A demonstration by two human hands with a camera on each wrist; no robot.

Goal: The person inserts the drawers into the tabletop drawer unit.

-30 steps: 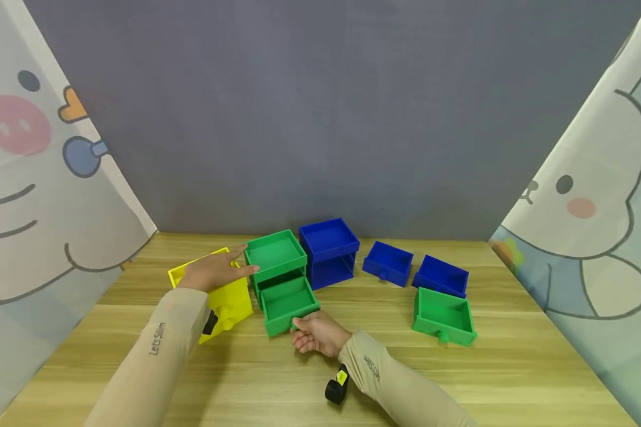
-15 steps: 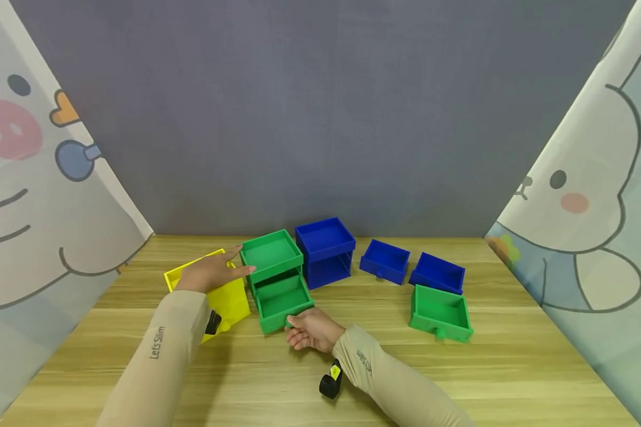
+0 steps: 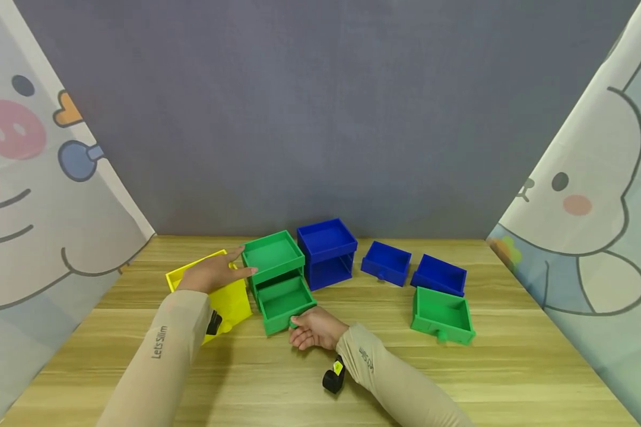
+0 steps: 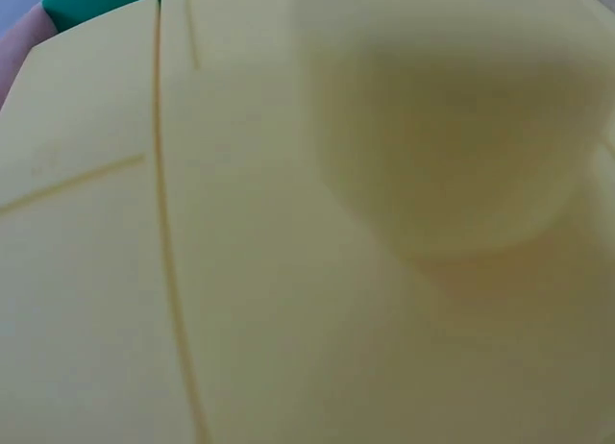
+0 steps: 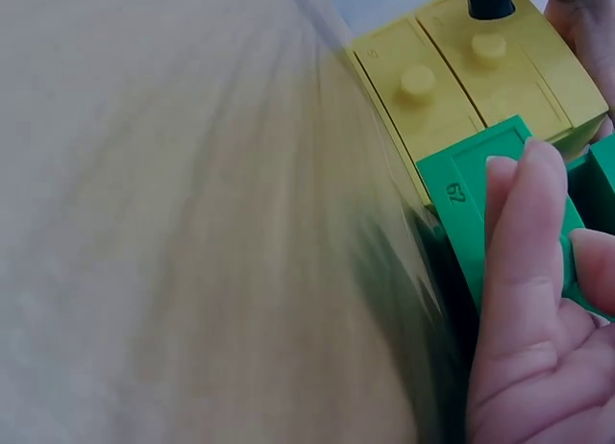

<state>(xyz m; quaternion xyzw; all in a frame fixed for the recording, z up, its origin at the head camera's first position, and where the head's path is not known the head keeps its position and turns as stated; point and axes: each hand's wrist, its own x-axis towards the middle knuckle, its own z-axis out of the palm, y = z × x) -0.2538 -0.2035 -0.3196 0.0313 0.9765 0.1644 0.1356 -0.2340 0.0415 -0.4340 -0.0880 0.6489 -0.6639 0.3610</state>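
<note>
In the head view a green two-tier drawer cabinet (image 3: 273, 256) stands left of centre. Its lower drawer (image 3: 285, 301) is pulled partway out, and the bay above that drawer is a dark gap. My right hand (image 3: 319, 330) pinches the drawer's round knob (image 3: 294, 322) between thumb and fingers, as the right wrist view also shows. My left hand (image 3: 208, 274) lies over a yellow drawer cabinet (image 3: 232, 301), its thumb and index finger stretched out to the green cabinet's left side. Blurred yellow drawer fronts (image 4: 259, 271) fill the left wrist view.
A blue cabinet (image 3: 327, 240) with an open bay stands right of the green one. Farther right lie two blue drawers (image 3: 387, 261) and a loose green drawer (image 3: 442, 313) on the wooden table (image 3: 513, 367). A grey wall (image 3: 320, 118) rises behind.
</note>
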